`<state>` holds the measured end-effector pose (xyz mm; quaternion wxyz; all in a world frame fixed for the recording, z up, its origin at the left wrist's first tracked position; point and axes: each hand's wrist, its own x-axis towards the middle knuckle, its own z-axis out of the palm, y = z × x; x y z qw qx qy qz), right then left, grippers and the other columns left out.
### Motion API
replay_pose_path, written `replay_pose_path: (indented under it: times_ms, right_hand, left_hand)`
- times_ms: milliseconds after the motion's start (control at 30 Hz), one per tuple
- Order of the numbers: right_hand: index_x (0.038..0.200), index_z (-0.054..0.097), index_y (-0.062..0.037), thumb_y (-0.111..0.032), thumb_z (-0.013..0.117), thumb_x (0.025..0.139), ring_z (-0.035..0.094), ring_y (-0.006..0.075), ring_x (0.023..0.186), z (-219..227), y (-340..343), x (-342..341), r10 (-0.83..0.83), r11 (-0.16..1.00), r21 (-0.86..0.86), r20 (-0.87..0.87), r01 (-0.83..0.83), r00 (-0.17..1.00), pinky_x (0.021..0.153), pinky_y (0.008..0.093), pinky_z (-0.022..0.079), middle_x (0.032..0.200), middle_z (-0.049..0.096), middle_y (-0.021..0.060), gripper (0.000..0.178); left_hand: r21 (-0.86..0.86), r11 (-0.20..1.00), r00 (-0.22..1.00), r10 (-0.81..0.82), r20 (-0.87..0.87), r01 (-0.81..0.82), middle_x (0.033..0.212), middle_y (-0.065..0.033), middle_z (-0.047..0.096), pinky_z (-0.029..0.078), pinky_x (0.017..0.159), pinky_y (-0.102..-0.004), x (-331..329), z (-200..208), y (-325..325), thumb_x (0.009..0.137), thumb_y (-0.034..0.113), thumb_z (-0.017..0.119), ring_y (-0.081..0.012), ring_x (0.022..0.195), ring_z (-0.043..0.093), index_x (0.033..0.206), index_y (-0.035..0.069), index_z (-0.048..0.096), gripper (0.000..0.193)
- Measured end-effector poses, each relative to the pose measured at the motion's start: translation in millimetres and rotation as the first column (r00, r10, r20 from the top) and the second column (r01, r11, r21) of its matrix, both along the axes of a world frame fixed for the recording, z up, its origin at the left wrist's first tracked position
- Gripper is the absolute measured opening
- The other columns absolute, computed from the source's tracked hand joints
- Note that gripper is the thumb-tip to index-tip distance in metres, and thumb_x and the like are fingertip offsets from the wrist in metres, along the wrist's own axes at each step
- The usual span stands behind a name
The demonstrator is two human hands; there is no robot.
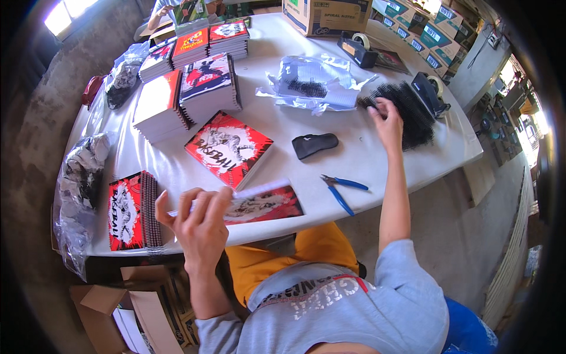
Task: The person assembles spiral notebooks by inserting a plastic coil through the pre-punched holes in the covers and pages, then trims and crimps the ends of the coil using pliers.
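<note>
My left hand (pixel 203 221) is closed on the left end of a notebook (pixel 268 206), whose red-and-black cover and white page edge show, tilted up at the table's front edge. My right hand (pixel 389 121) reaches out to a pile of black spiral binding coils (pixel 413 118), its fingers pinched at the pile's left side. Which coil they grip is hard to see. Between my hands lie blue-handled cutting pliers (pixel 345 189) and a small black pouch-like object (pixel 314 146). A stack of red baseball notebooks (pixel 229 144) stands just beyond my left hand.
More bound notebooks (pixel 132 212) lie at the left front edge, with taller stacks (pixel 209 82) behind. Torn wrapping paper (pixel 321 82) holds black coils. Two tape dispensers (pixel 429 97) (pixel 358 50) and a carton (pixel 327 16) stand beyond. Another person's hand (pixel 156 20) shows at the far end.
</note>
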<state>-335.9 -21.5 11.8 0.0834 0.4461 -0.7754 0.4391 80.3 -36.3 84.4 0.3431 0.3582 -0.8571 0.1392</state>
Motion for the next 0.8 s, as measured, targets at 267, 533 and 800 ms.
replay_pose_path:
  times_ms: [267, 533, 800]
  right_hand:
    - [0.112, 0.054, -0.0073, -0.017, 0.051, 0.087, 0.058, 0.0333, 0.099, -62, -23, -100, -0.031, 0.735, 0.55, -0.556, 0.396, 0.83, 0.085, 0.0424, 0.046, 0.107, 0.058, 0.0145, 0.027]
    - [0.123, 0.048, -0.0084, -0.005, 0.046, 0.084, 0.056, 0.0335, 0.102, -3, -28, -91, 0.1, 0.753, 0.567, -0.598, 0.332, 0.795, 0.083, 0.0446, 0.047, 0.112, 0.056, 0.0131, 0.039]
    - [0.128, 0.042, -0.0142, 0.0, 0.047, 0.079, 0.052, 0.0394, 0.103, 16, -5, -69, 0.032, 0.851, 0.474, -0.476, 0.226, 0.879, 0.087, 0.047, 0.043, 0.109, 0.052, 0.0205, 0.052]
  left_hand:
    - [0.155, 0.988, 0.975, -0.013, 0.222, -0.022, 0.073, 0.0066, 0.05, 0.006, 0.105, -0.0494, -5, -40, 11, 0.074, 0.004, 0.058, -0.0081, 0.086, 0.055, 0.098, 0.023, 0.062, 0.031]
    - [-0.074, 0.995, 0.997, 0.071, 0.011, -0.07, 0.075, 0.0014, 0.049, 0.018, 0.097, -0.0455, -14, -74, -8, 0.075, 0.02, 0.065, -0.0165, 0.083, 0.054, 0.104, 0.016, 0.063, 0.029]
    - [-0.181, 0.979, 0.98, -0.124, -0.154, 0.096, 0.072, 0.0031, 0.046, 0.035, 0.083, -0.0336, -22, -81, -23, 0.068, 0.045, 0.071, -0.0148, 0.073, 0.048, 0.084, 0.021, 0.062, 0.031]
